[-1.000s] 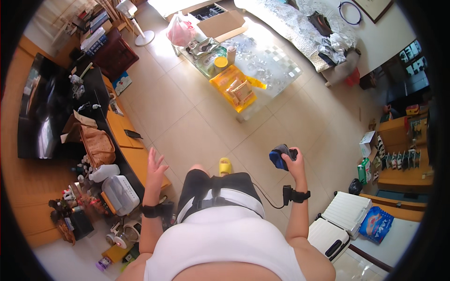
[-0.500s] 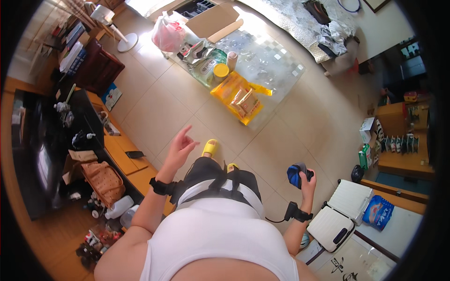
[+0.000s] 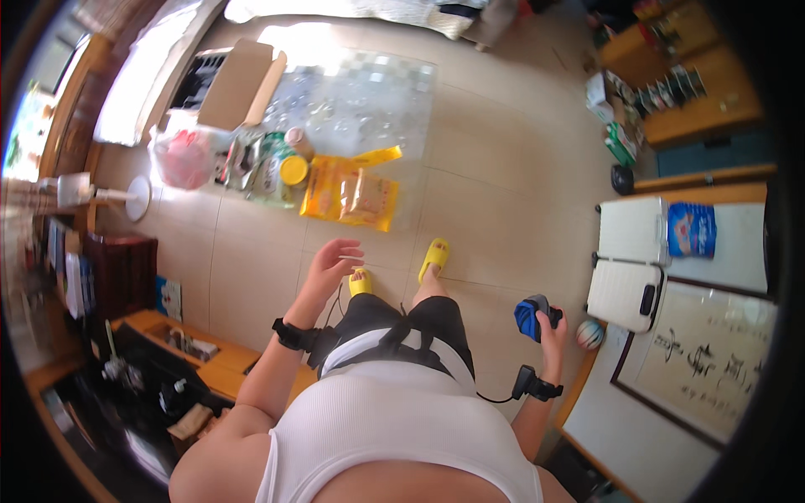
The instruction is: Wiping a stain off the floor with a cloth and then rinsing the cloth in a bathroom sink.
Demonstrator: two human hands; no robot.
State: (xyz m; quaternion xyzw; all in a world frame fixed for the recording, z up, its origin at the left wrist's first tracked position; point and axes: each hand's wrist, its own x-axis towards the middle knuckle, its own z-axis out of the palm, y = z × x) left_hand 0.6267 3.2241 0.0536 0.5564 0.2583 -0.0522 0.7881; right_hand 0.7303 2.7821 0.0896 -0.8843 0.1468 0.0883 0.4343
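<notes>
My right hand (image 3: pixel 551 330) is closed round a small blue and dark grey object (image 3: pixel 533 318), held out to my right above the floor. Its exact kind does not show. In front of my body my left hand (image 3: pixel 334 267) hangs in the air with nothing in it, fingers loosely stretched. Beyond that hand is a low glass-topped table (image 3: pixel 369 92). On its near edge lie a yellow packet (image 3: pixel 317 189) with a smaller beige packet (image 3: pixel 362 193) on top, and a jar with a yellow lid (image 3: pixel 293 170).
A tied plastic bag (image 3: pixel 184 158) and an open cardboard box (image 3: pixel 235 82) are at the table's left end. White suitcases (image 3: pixel 631 230), a ball (image 3: pixel 590 334) and a framed sheet of writing (image 3: pixel 689 356) are at my right. A wooden cabinet (image 3: pixel 218 374) runs along my left.
The view has swung to the right, so the table now appears further left. My feet have stepped. My left fingers have gone from pointing to loosely stretched; the right hand keeps its hold.
</notes>
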